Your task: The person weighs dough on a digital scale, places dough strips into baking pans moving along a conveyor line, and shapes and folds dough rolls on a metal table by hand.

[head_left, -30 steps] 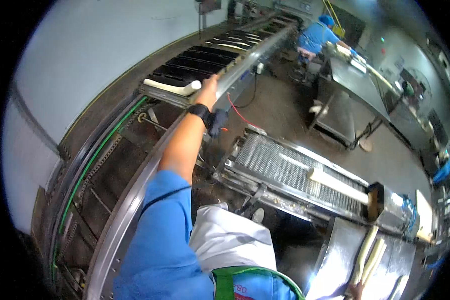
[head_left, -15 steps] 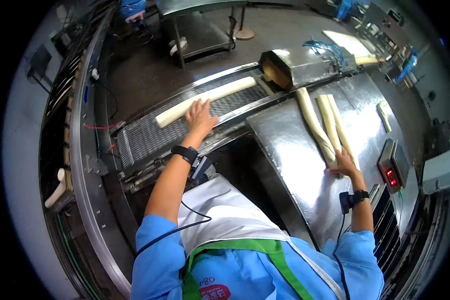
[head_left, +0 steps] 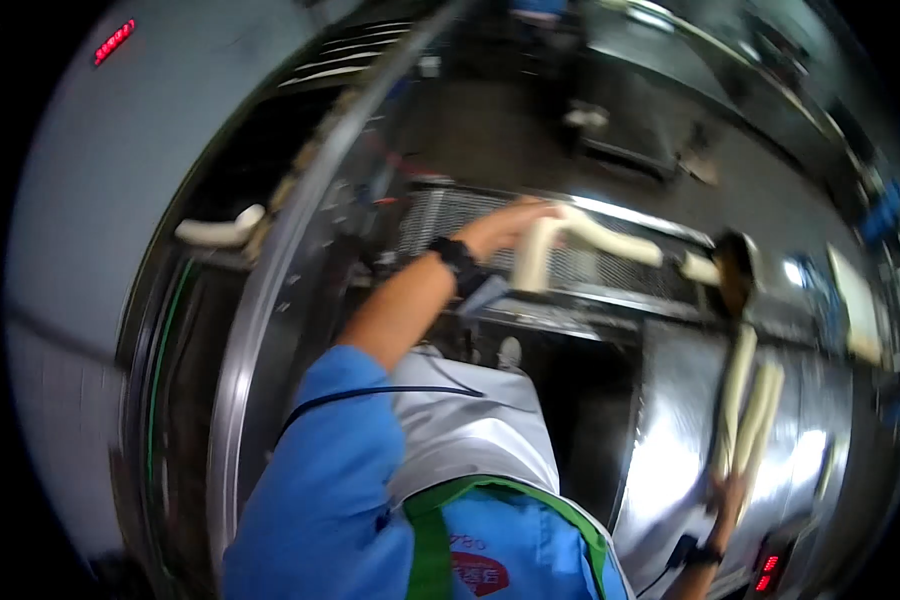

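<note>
My left hand (head_left: pixel 522 226) is closed on a long pale dough roll (head_left: pixel 610 237) above the mesh conveyor (head_left: pixel 432 222). The roll is bent over the hand, one end hanging toward me and the other stretching right along the belt. My right hand (head_left: pixel 730 490), blurred, curls over the near ends of several dough rolls (head_left: pixel 760 405) lying side by side on the steel table (head_left: pixel 665 450). Another dough piece (head_left: pixel 701 268) sticks out of the metal housing (head_left: pixel 760 275) at the conveyor's right end.
A long metal rail (head_left: pixel 270 310) runs along my left, with a bent dough piece (head_left: pixel 218 230) beyond it. A scale with a red display (head_left: pixel 767 572) stands near the table's front right. A strip of dough (head_left: pixel 826 470) lies at the table's right. A steel table (head_left: pixel 625 130) stands behind the conveyor.
My left hand has taken hold of the dough roll and lifted it, so it bends. A new dough piece shows at the housing. The view has swung left; my right hand stays at the table rolls.
</note>
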{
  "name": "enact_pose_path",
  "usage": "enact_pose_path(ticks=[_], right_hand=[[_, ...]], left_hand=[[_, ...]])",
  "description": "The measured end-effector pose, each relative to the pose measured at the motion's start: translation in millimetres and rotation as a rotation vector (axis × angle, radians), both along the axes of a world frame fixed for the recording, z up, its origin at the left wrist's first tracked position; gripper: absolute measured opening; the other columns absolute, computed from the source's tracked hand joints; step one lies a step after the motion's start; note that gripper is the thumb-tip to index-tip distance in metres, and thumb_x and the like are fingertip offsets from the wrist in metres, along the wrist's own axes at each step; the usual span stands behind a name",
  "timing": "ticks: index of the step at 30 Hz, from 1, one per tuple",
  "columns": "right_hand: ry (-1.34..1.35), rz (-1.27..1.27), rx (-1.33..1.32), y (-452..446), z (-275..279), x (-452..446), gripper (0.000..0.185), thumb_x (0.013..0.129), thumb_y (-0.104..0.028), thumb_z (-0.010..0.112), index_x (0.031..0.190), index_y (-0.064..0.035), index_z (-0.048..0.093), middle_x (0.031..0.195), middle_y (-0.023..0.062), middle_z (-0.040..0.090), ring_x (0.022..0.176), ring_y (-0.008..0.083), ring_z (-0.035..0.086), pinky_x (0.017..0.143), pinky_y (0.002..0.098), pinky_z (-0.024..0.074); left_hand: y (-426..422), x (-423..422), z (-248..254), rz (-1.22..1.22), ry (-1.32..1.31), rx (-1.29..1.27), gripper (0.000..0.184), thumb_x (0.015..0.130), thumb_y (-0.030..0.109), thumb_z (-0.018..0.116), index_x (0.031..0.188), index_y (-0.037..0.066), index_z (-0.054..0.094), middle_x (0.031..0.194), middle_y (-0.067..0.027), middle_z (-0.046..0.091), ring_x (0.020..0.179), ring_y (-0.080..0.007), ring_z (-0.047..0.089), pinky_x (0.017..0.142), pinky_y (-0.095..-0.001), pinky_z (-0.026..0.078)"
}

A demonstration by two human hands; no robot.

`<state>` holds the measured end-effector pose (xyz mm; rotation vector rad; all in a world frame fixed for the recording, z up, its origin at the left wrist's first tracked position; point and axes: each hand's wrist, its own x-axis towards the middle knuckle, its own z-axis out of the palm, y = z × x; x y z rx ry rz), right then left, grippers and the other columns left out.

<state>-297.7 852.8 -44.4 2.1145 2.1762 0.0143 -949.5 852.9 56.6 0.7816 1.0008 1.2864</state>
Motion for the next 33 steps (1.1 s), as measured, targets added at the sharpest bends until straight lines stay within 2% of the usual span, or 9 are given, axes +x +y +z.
enact_pose_path(ticks=[7, 13, 18, 22, 23, 25, 26, 28, 33], right_hand=[[0.282, -0.056, -0.274, 17, 39, -25, 0.055, 0.064, -0.032, 0.060, 0.108, -0.0009, 0.045, 0.104, 0.0219, 0.044, 0.096, 0.0299, 0.045, 0.079, 0.0378, 0.0381], [0.466, -0.028, -0.219, 48, 69, -61, 0.054, 0.067, -0.034, 0.058, 0.108, -0.0013, 0.045, 0.103, 0.0193, 0.046, 0.095, 0.0275, 0.046, 0.079, 0.0359, 0.0383], [0.727, -0.020, -0.203, 70, 115, -101, 0.052, 0.070, -0.035, 0.055, 0.108, -0.0016, 0.045, 0.102, 0.0171, 0.047, 0.093, 0.0254, 0.046, 0.078, 0.0344, 0.0385], [0.958, 0.019, -0.200, 86, 167, -140, 0.052, 0.071, -0.037, 0.054, 0.108, -0.0019, 0.045, 0.101, 0.0154, 0.047, 0.092, 0.0238, 0.047, 0.077, 0.0332, 0.0386], [1.009, 0.039, -0.203, 89, 182, -152, 0.051, 0.072, -0.037, 0.053, 0.108, -0.0019, 0.045, 0.101, 0.0150, 0.048, 0.092, 0.0234, 0.047, 0.077, 0.0329, 0.0387], [1.115, 0.100, -0.209, 99, 213, -181, 0.051, 0.073, -0.038, 0.053, 0.108, -0.0021, 0.045, 0.101, 0.0141, 0.048, 0.092, 0.0225, 0.047, 0.077, 0.0323, 0.0387], [1.165, 0.139, -0.215, 103, 230, -200, 0.051, 0.073, -0.038, 0.052, 0.108, -0.0021, 0.045, 0.101, 0.0137, 0.048, 0.091, 0.0221, 0.047, 0.077, 0.0320, 0.0388], [1.258, 0.230, -0.237, 106, 266, -241, 0.051, 0.074, -0.039, 0.051, 0.108, -0.0023, 0.045, 0.100, 0.0128, 0.049, 0.091, 0.0213, 0.048, 0.077, 0.0314, 0.0388], [1.432, 0.566, -0.402, 91, 348, -382, 0.050, 0.076, -0.041, 0.049, 0.108, -0.0026, 0.045, 0.100, 0.0106, 0.050, 0.090, 0.0192, 0.048, 0.076, 0.0299, 0.0390]], left_hand=[[-86, -32, 105, 0.568, -0.477, 0.341, 0.039, 0.070, 0.021, 0.051, 0.101, -0.001, 0.040, 0.086, -0.0211, 0.052, 0.068, -0.0277, 0.058, 0.054, -0.0335, 0.049], [-202, -106, 175, 1.170, -0.069, 0.694, 0.037, 0.074, 0.016, 0.048, 0.103, -0.001, 0.032, 0.089, -0.0190, 0.048, 0.074, -0.0282, 0.057, 0.059, -0.0353, 0.049], [-285, -190, 139, 1.542, 0.057, 0.656, 0.037, 0.078, 0.017, 0.048, 0.104, -0.004, 0.032, 0.090, -0.0158, 0.047, 0.079, -0.0298, 0.055, 0.068, -0.0388, 0.047], [-366, -228, 79, 1.374, 0.195, -0.398, 0.048, 0.077, 0.031, 0.050, 0.113, 0.002, 0.037, 0.112, -0.0157, 0.041, 0.112, -0.0268, 0.032, 0.093, -0.0372, 0.024], [-404, -208, 76, 1.176, 0.509, -0.275, 0.053, 0.077, 0.039, 0.046, 0.117, 0.005, 0.037, 0.119, -0.0159, 0.035, 0.117, -0.0255, 0.023, 0.095, -0.0386, 0.018], [-448, -266, 52, 0.930, 1.530, -0.997, 0.036, 0.077, 0.037, 0.042, 0.100, 0.011, 0.051, 0.101, -0.0123, 0.052, 0.099, -0.0293, 0.045, 0.087, -0.0425, 0.027], [-462, -240, 56, 1.097, 1.662, -1.086, 0.027, 0.076, 0.033, 0.040, 0.090, 0.015, 0.054, 0.090, -0.0072, 0.056, 0.087, -0.0299, 0.051, 0.077, -0.0433, 0.031], [-488, -217, 67, 0.807, 1.591, -1.187, 0.027, 0.076, 0.026, 0.035, 0.088, 0.015, 0.057, 0.094, -0.0097, 0.056, 0.087, -0.0278, 0.053, 0.069, -0.0464, 0.032], [-516, -198, 38, 0.438, 1.468, -1.199, 0.052, 0.074, 0.051, 0.035, 0.102, 0.012, 0.054, 0.109, -0.0090, 0.051, 0.102, -0.0273, 0.045, 0.077, -0.0503, 0.023]])
